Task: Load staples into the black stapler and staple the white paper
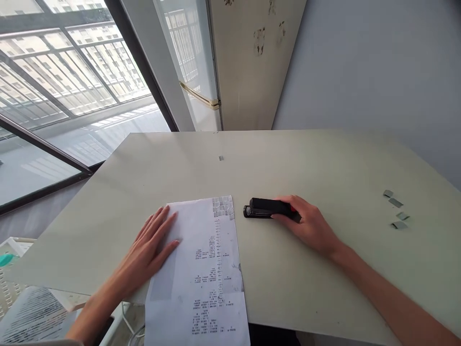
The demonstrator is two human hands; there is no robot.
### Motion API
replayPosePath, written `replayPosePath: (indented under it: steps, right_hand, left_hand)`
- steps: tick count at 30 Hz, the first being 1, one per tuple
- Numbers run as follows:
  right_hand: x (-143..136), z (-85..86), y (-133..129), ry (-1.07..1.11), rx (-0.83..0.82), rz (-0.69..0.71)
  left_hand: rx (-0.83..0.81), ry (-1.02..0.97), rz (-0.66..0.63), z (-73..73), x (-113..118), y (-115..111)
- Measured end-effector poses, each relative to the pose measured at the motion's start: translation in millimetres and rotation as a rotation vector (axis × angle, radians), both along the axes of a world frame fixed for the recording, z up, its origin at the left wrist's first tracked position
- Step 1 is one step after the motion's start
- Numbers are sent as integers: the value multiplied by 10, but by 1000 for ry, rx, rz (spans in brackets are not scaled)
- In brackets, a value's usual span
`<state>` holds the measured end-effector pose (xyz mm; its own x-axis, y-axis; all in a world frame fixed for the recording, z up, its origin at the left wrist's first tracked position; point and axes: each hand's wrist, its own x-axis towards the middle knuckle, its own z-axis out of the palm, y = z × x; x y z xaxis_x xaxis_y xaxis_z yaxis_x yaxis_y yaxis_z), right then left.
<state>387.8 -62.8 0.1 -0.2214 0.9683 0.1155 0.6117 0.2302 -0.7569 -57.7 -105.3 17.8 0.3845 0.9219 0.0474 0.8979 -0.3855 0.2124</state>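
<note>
White printed paper (201, 269) lies on the table, its lower end hanging past the front edge. Whether it is one sheet or a stack, I cannot tell. My left hand (153, 245) rests flat on its left side, fingers stretched out. To the right of the paper, a black stapler (268, 206) lies on the table, its front end pointing left at the paper, a small gap apart. My right hand (309, 218) is wrapped round the stapler's rear end, thumb on the near side and fingers on the far side.
Several small staple strips (396, 202) lie at the right of the pale table (306, 278), and one more small strip (221, 157) toward the back. A fridge (248, 72) and a wall stand behind. At lower left is a white basket (10, 283) with printed papers (32, 312) near it.
</note>
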Motion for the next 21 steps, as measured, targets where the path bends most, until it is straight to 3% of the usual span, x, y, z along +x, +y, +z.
replayPosePath:
  steps: [6,11,14,17,21]
  right_hand:
    - [-56,-13,-50,53,-10,-36]
    - [-90,-28,-126,89,19,-46]
    - [-90,-25,-122,137,-18,-60]
    - [-74,18,-110,216,-115,-116]
    - [-32,56,-91,356,-259,-207]
  left_hand:
    - [29,-2,176,-102,-29,21]
    - [42,-47,219,-40,44,64]
    - [6,-146,231,14,-40,-11]
    - [-15,-209,179,25,-246,-183]
    - [43,-105,11,-26,-477,-402]
